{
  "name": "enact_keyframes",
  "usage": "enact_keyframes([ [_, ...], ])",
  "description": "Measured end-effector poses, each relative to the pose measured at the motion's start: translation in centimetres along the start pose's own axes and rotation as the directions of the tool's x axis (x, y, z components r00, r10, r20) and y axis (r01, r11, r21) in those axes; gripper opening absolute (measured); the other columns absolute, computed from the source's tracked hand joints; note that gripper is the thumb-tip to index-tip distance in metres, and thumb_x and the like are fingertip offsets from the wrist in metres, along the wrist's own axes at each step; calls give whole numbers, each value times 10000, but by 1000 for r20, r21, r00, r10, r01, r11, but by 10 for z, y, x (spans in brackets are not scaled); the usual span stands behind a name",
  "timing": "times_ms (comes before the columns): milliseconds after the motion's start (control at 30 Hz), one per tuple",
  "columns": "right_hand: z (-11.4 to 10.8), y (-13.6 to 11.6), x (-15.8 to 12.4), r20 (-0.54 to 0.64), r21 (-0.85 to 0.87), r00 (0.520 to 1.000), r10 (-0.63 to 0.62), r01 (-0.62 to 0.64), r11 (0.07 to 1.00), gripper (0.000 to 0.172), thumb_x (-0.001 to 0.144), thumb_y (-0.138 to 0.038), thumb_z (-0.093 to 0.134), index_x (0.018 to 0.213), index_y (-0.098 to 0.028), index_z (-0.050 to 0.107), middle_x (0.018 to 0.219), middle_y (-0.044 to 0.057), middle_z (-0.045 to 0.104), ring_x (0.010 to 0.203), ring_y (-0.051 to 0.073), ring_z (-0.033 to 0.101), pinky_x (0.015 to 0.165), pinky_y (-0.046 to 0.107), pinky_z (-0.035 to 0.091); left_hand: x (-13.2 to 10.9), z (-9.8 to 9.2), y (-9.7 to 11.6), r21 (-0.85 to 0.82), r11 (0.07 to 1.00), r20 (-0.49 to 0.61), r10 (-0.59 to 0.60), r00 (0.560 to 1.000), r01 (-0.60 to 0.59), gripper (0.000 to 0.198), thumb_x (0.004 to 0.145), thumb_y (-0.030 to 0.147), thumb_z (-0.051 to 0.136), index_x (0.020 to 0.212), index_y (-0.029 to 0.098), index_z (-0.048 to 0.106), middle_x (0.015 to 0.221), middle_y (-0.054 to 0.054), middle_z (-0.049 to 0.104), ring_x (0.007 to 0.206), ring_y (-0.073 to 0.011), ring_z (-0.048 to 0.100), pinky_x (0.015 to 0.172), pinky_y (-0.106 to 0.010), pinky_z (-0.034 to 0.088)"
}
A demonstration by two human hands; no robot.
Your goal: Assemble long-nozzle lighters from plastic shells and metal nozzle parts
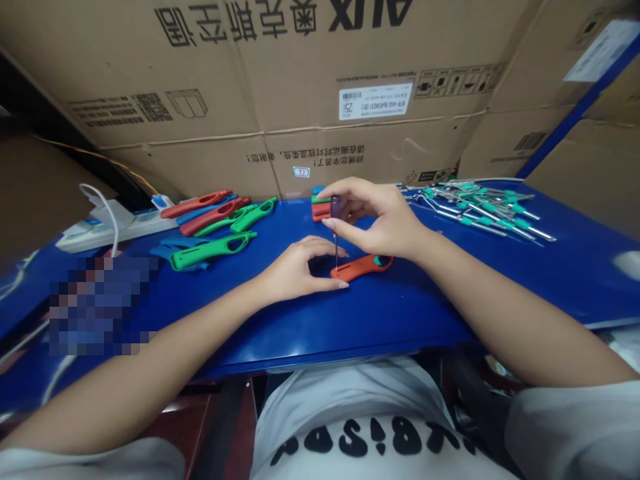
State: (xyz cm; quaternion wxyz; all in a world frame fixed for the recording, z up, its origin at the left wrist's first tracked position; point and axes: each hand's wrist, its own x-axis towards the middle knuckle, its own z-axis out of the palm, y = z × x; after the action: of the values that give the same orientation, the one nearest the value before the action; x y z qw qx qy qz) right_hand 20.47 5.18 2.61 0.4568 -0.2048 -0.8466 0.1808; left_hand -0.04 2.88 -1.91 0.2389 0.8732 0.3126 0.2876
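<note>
At the far left of the blue tabletop (290, 333), a white power strip (90, 234) lies with a pixelated patch in front of it, hiding whatever is there. Next come red, blue and green lighter-style handles (215, 219) in a loose pile, with a green handle (207, 252) lying nearer over some blue pieces. The left hand (293, 270) rests on the tabletop, thumb and fingers apart on either side of the left end of an orange lighter-style handle (357, 268); I cannot tell whether they press on it. The orange handle lies flat near the middle, a teal part inside its loop. The right hand (385, 217) pinches an upright screwdriver (335, 208) whose tip meets that left end. Behind this hand sits a small stack of coloured handles (321, 212); farther right lie metal rods (490, 210) with teal parts.
</note>
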Motion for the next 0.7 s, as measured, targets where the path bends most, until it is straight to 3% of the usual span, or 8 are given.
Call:
enact_keyframes([
  [67, 0, -1, 0, 21, -4, 1000, 0, 0, 1000, 290, 885, -327, 702, 1146, -207, 665, 968, 31, 726, 791, 142, 697, 692, 243, 594, 0, 1, 1, 57, 998, 55, -2, 998, -1, 540, 752, 410, 856, 1230, 217, 697, 1237, -75, 728, 1183, -268, 638, 1067, -422, 470],
  [167, 0, -2, -1, 48, 1, 999, -10, 10, 1000, 263, 886, -318, 699, 1124, -211, 665, 1003, 36, 731, 823, 147, 705, 693, 241, 598, -1, 2, 1, 91, 996, 92, -11, 996, 3, 532, 783, 398, 826, 1261, 219, 677, 1258, -69, 722, 1172, -268, 640, 1040, -412, 481],
  [700, 2, 0, -2, 74, 0, 997, -19, 19, 1000, 272, 886, -293, 683, 1141, -202, 654, 1001, 38, 738, 787, 138, 699, 664, 241, 594, -2, 5, 0, 65, 998, 97, 19, 995, -26, 441, 826, 346, 783, 1237, 215, 690, 1268, -76, 717, 1180, -268, 651, 1064, -421, 475],
])
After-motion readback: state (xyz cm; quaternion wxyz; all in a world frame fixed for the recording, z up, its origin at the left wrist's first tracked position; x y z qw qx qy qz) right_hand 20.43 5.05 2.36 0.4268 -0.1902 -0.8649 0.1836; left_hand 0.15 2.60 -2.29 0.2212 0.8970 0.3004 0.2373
